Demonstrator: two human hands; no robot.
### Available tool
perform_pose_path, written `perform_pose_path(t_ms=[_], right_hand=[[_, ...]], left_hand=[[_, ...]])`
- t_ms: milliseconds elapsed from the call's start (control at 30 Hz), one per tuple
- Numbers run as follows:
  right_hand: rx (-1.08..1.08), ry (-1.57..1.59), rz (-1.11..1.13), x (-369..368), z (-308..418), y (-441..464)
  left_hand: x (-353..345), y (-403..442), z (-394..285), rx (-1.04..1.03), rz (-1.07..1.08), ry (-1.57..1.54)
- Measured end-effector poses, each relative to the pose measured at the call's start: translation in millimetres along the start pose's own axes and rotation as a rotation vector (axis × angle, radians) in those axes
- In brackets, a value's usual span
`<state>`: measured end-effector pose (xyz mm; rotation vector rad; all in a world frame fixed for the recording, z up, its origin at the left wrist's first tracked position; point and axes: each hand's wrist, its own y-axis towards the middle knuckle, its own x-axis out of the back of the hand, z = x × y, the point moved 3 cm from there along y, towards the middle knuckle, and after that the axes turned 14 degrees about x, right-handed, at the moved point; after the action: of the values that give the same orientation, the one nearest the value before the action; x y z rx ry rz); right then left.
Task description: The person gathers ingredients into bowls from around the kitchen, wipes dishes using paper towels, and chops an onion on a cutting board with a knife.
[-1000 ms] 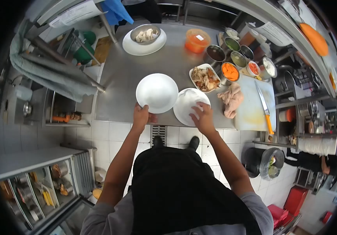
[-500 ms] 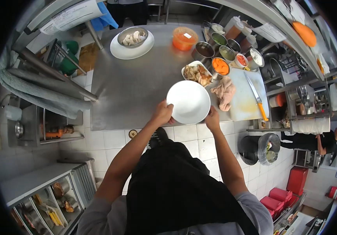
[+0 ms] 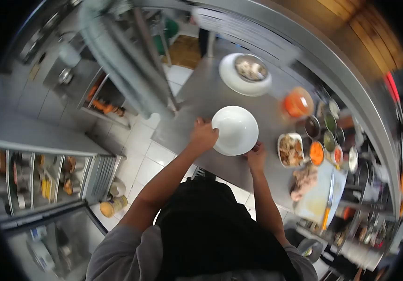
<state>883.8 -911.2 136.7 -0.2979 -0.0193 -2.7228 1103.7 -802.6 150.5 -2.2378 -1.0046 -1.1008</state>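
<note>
Grey steel table (image 3: 194,100) mid-frame; white rectangular cutting board (image 3: 314,196) at lower right. White oval platter (image 3: 233,85) upper centre, round metal bowl (image 3: 251,80) of pale pieces on it. Round white deep plate (image 3: 235,131) at centre – left hand (image 3: 204,136) clamped on its left rim, right hand (image 3: 256,158) closed at its lower-right rim. Can't tell if it's one plate or a stack. Plate in hand, no food on it; plating not begun, by the look. White squarish dish (image 3: 280,152) of browned meat, right of centre. Pale raw poultry (image 3: 304,181) beside the board, apparently uncut; orange-handled knife (image 3: 327,215) on the board, unheld.
</note>
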Motion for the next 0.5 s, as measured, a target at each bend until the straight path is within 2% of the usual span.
perform_pose_path(t_ms=[33,67,100,133,167,200,233,267,300,333,367,400,433,467,500], right_hand=[[-0.034,0.019,0.021,-10,3,13],[-0.018,-0.061,0.044,-16,0,27],[0.165,-0.172,0.128,-17,-23,47],[0.077,-0.044,0.175,-22,-12,54],[0.109,0.097,0.167,-24,-30,62],[0.079,0.052,0.167,-32,-2,59],[0.042,0.180,0.208,-36,9,58],[-0.001,0.173,0.121,-32,-2,63],[-0.046,0.065,0.190,-23,-3,68],[0.068,-0.066,0.190,-13,-15,76],[0.295,-0.294,0.184,-2,-7,73],[0.524,-0.519,0.165,2,15,65],[0.585,-0.456,0.125,0,37,52],[0.640,-0.389,0.080,-7,60,38],[0.665,-0.393,0.172,-22,86,23]], left_hand=[[8,7,4,0.053,0.018,-0.034],[18,14,4,0.174,0.167,-0.180],[27,19,4,0.235,0.288,-0.227],[-2,26,23,0.083,0.086,-0.096],[-17,35,29,-0.076,0.035,0.033],[-30,45,39,0.077,0.095,-0.203],[-14,41,26,0.226,0.113,-0.258],[9,36,16,0.206,0.187,-0.239],[20,36,13,0.170,0.268,-0.322],[7,35,17,0.187,0.194,-0.371],[-5,35,24,0.195,0.130,-0.417],[23,26,23,0.187,0.203,-0.414],[54,6,26,0.181,0.283,-0.411],[64,-6,43,0.087,0.288,-0.506],[72,-18,62,-0.015,0.292,-0.595]])
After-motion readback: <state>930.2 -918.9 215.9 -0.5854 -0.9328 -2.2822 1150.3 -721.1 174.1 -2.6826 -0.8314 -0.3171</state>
